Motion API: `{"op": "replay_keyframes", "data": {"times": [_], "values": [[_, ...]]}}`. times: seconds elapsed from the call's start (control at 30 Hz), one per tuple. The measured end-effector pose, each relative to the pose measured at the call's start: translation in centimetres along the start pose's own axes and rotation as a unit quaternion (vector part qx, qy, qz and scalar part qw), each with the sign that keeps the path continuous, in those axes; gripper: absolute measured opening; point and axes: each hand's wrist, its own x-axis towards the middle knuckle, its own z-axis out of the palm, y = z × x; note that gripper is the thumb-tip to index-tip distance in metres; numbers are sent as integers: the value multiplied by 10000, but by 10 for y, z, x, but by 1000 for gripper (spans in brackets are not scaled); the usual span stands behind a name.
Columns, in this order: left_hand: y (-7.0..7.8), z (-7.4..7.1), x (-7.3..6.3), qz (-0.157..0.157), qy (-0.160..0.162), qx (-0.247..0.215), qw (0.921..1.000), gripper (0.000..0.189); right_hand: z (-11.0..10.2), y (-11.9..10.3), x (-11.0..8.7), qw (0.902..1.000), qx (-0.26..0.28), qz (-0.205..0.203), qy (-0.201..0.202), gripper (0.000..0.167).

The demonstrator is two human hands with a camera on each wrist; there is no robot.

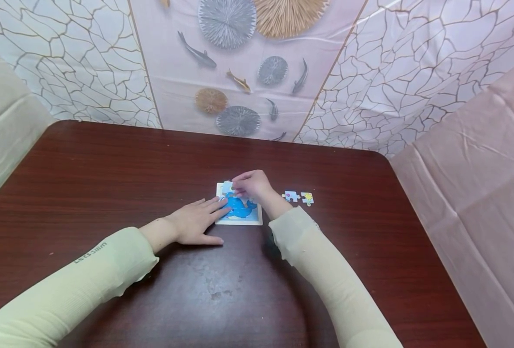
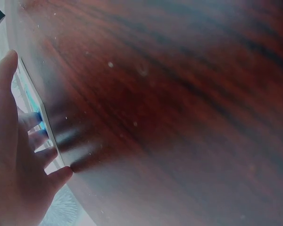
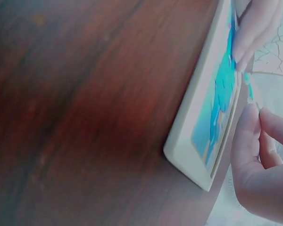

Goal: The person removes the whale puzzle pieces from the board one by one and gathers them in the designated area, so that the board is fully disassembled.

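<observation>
A small jigsaw puzzle in a white frame (image 1: 244,223) lies on the table, showing a blue whale. My left hand (image 1: 196,222) lies flat with fingers spread, its fingertips resting on the puzzle's left side; the left wrist view shows the same hand (image 2: 19,141) at the frame's edge. Above the puzzle's upper part, my right hand (image 1: 254,186) pinches a light puzzle piece (image 1: 228,187) between thumb and finger. In the right wrist view this hand (image 3: 264,150) holds the piece (image 3: 250,87) just above the frame's far side. Part of the picture is hidden by the hands.
To the right of the frame, two loose puzzle pieces lie on the dark wood table (image 1: 152,164): one with a pink swirl (image 1: 291,196), one with a yellow sun (image 1: 307,198). A patterned curtain (image 1: 239,72) hangs behind the table's far edge.
</observation>
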Motion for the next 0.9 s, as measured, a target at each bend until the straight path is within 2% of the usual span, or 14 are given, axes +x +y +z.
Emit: {"op": "replay_keyframes", "data": {"times": [0.4, 0.9], "values": [[1, 1, 0, -43, -13, -30, 10000, 83, -27, 3, 4, 9998, -36, 142, -108, 26], [-2, 3, 2, -49, 0, 56, 10000, 84, -65, 11, 4, 9994, -220, 252, -58, 28]]}}
